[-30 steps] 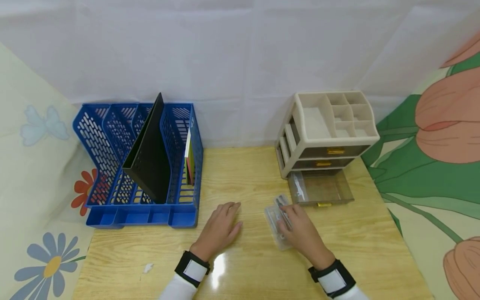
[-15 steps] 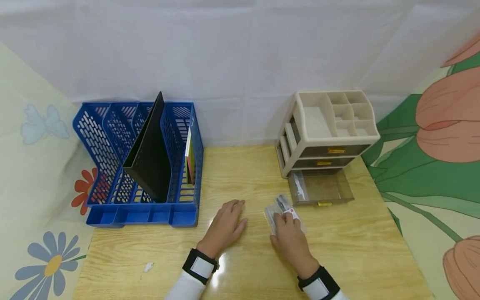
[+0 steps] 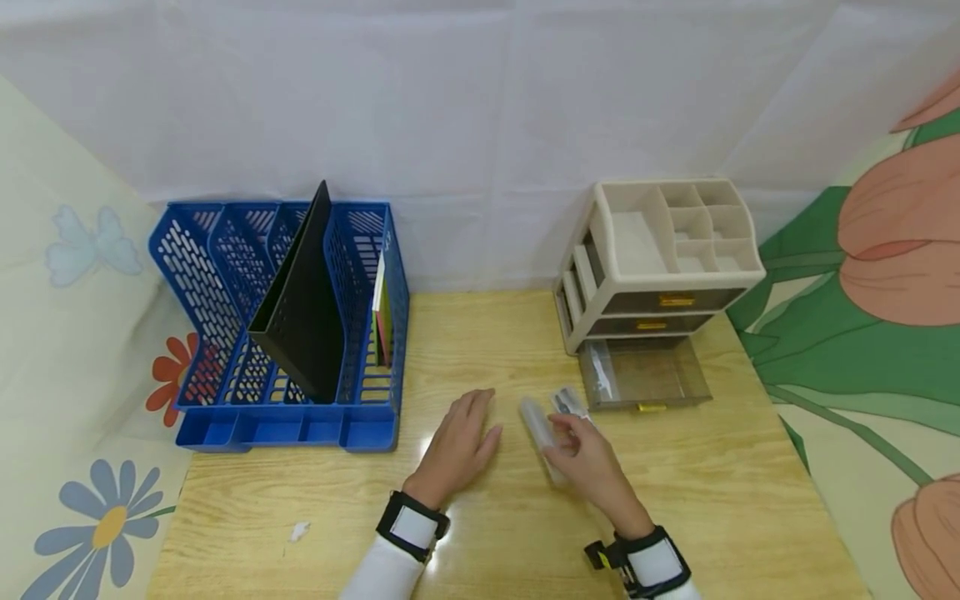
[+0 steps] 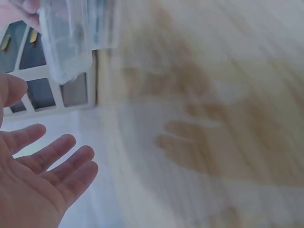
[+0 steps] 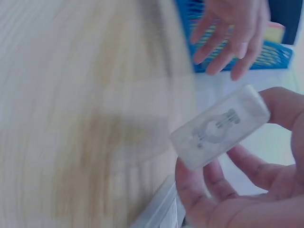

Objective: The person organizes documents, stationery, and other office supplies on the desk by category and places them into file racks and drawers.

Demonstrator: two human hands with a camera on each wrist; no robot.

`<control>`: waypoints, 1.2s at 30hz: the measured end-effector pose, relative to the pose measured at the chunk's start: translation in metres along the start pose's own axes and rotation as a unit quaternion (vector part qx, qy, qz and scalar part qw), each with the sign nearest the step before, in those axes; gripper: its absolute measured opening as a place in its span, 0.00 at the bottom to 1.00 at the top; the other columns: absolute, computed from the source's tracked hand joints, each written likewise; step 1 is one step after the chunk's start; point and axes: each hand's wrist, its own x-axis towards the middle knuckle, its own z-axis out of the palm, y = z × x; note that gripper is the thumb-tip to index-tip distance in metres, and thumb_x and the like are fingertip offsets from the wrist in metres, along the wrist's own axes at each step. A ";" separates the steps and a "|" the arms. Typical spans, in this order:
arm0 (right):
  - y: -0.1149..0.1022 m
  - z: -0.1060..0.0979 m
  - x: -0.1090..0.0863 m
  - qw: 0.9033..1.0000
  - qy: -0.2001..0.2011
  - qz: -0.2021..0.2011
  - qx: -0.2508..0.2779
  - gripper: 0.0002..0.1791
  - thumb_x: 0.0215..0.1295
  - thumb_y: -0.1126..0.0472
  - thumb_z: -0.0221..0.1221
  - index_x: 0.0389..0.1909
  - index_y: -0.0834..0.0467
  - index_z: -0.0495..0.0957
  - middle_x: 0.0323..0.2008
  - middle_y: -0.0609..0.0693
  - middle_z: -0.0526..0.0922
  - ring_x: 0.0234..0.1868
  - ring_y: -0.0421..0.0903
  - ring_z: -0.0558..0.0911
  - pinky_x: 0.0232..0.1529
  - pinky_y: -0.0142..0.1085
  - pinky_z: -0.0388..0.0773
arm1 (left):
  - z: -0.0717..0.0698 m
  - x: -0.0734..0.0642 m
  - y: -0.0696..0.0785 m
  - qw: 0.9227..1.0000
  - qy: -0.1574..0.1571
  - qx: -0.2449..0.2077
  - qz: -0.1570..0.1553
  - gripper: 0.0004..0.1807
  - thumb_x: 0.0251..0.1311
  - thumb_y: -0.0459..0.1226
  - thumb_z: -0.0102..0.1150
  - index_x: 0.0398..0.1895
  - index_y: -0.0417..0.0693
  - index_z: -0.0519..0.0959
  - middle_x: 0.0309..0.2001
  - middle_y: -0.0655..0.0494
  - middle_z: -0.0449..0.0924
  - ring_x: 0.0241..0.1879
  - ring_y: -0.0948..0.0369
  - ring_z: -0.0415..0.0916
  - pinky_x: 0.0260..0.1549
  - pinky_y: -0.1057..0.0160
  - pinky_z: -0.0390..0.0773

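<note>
A narrow clear plastic case (image 3: pixel 538 429) stands tilted on the wood-grain table, held between the thumb and fingers of my right hand (image 3: pixel 588 462). In the right wrist view its end (image 5: pixel 221 128) faces the camera, with blurred grey shapes on or inside it. Just right of it lies a second clear case (image 3: pixel 570 402) with dark metal parts in it, partly covered by my right hand. My left hand (image 3: pixel 459 446) is left of the cases, palm down and holding nothing. The left wrist view shows its fingers (image 4: pixel 71 166) spread and apart from the clear case (image 4: pixel 66 42).
A cream drawer unit (image 3: pixel 622 304) stands at the back right, its bottom drawer (image 3: pixel 652 379) pulled out with a clear packet inside. At left, a blue file rack (image 3: pixel 285 425) holds a black folder (image 3: pixel 303 317) and thin books (image 3: pixel 382 321). A white scrap (image 3: pixel 299 531) lies front left.
My right hand has moved off the top of the cases and now holds the left one tipped up, apart from the other. My left hand has shifted slightly right.
</note>
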 end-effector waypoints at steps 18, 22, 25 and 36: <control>-0.020 0.005 0.002 0.841 -0.189 -0.003 0.508 0.21 0.74 0.69 0.45 0.66 0.67 0.62 0.56 0.50 0.77 0.56 0.44 0.78 0.54 0.34 0.80 | -0.030 0.034 0.028 0.857 0.064 -0.476 -0.186 0.22 0.63 0.28 0.57 0.61 0.36 0.72 0.56 0.36 0.77 0.52 0.47 0.78 0.52 0.52 0.79; -0.023 0.013 0.001 0.871 -0.154 0.035 0.465 0.25 0.73 0.67 0.48 0.68 0.71 0.58 0.56 0.53 0.76 0.55 0.45 0.79 0.52 0.34 0.81 | -0.042 0.034 0.036 0.862 0.081 -0.460 -0.199 0.20 0.60 0.26 0.59 0.56 0.34 0.76 0.53 0.35 0.79 0.47 0.47 0.81 0.44 0.64 0.81; -0.025 0.019 0.001 0.928 -0.095 0.039 0.359 0.26 0.71 0.62 0.54 0.66 0.66 0.64 0.57 0.56 0.76 0.54 0.46 0.79 0.50 0.34 0.82 | -0.046 0.033 0.039 0.865 0.102 -0.448 -0.203 0.19 0.58 0.24 0.61 0.54 0.31 0.77 0.51 0.33 0.79 0.43 0.44 0.81 0.40 0.67 0.82; -0.037 0.033 -0.008 0.961 0.114 -0.199 -0.152 0.38 0.48 0.60 0.72 0.62 0.64 0.70 0.52 0.60 0.76 0.50 0.52 0.76 0.47 0.49 0.80 | -0.042 0.034 0.046 0.873 0.163 -0.407 -0.212 0.18 0.55 0.23 0.62 0.51 0.31 0.77 0.49 0.31 0.78 0.42 0.45 0.81 0.38 0.56 0.85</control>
